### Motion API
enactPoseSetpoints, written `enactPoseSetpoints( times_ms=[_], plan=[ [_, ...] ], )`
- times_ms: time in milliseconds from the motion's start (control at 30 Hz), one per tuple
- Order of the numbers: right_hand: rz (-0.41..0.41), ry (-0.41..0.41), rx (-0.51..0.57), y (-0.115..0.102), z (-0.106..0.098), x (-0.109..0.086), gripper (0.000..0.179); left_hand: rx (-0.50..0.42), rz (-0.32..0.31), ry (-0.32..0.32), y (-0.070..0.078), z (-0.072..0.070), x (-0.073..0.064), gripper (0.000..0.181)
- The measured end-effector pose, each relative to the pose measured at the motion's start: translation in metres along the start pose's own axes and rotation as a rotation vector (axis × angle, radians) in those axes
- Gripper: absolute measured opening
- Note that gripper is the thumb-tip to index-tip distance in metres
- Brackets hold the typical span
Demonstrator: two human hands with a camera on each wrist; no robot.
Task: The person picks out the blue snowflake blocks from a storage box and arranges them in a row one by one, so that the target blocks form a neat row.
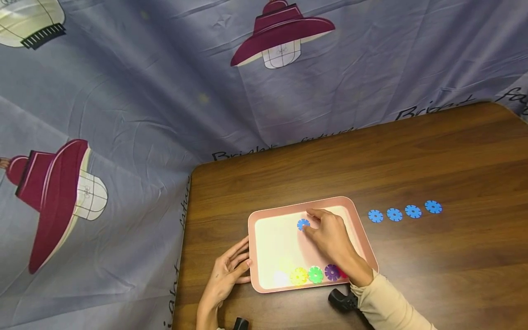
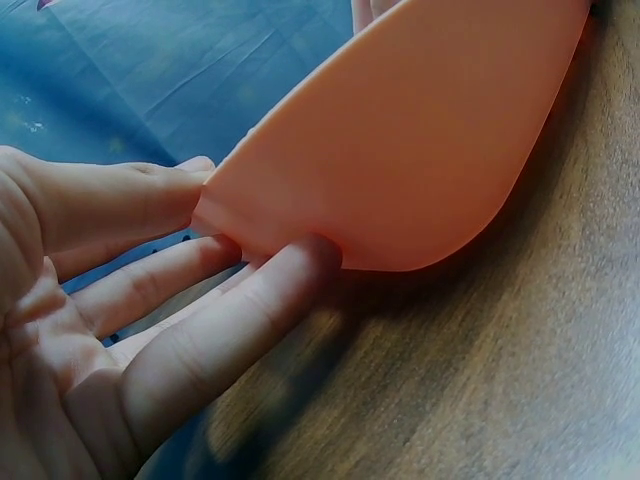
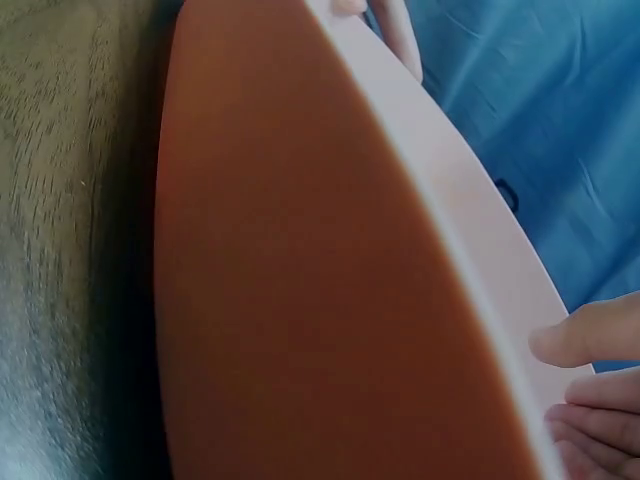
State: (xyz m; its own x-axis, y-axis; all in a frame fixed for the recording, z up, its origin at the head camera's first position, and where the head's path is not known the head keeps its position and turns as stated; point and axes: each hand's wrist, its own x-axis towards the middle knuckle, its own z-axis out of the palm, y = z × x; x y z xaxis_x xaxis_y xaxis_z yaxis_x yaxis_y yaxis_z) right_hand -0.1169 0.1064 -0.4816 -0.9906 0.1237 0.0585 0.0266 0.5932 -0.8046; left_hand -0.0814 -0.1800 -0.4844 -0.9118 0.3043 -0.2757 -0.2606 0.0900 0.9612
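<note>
My left hand point(image 1: 224, 275) is at the left side of a shallow pink tray point(image 1: 253, 250), its fairly straight fingers and thumb touching the outer wall. In the left wrist view, the thumb point(image 2: 255, 315) rests low against that wall. Over the tray floor, my right hand point(image 1: 332, 233) holds its thumb and index finger apart. A blue notched plastic disc point(image 1: 303, 223) is at the thumb tip. Along the tray's near side lie yellow point(image 1: 299, 276), green point(image 1: 316, 274) and purple point(image 1: 332, 272) discs. A red disc point(image 1: 343, 274) is partly hidden by the right wrist.
Several blue discs point(image 1: 394, 214) form a row on the wooden table point(image 1: 445, 256), right of the tray. Black wrist devices point(image 1: 342, 300) sit by the forearms. A grey-blue curtain point(image 1: 165, 91) printed with lamps hangs behind the table and at its left.
</note>
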Motion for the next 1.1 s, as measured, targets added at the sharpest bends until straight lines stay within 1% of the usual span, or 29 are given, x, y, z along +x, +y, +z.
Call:
enactPoseSetpoints(
  times_ms=[300, 500, 933, 1100],
  plan=[
    [0.0, -0.026, -0.022, 0.0, 0.006, -0.001, 0.045, -0.006, 0.003, 0.007, 0.001, 0.001, 0.0, 0.059],
    [-0.015, -0.036, -0.042, 0.0, 0.009, -0.002, 0.045, -0.008, 0.006, 0.0, 0.0, 0.001, 0.0, 0.059],
    [-0.095, -0.009, -0.087, 0.001, 0.014, -0.002, 0.042, -0.019, 0.001, -0.002, 0.001, 0.0, 0.0, 0.059],
    [-0.133, 0.01, -0.105, 0.001, 0.015, -0.002, 0.041, -0.014, 0.01, -0.009, 0.0, 0.0, 0.001, 0.06]
  ],
)
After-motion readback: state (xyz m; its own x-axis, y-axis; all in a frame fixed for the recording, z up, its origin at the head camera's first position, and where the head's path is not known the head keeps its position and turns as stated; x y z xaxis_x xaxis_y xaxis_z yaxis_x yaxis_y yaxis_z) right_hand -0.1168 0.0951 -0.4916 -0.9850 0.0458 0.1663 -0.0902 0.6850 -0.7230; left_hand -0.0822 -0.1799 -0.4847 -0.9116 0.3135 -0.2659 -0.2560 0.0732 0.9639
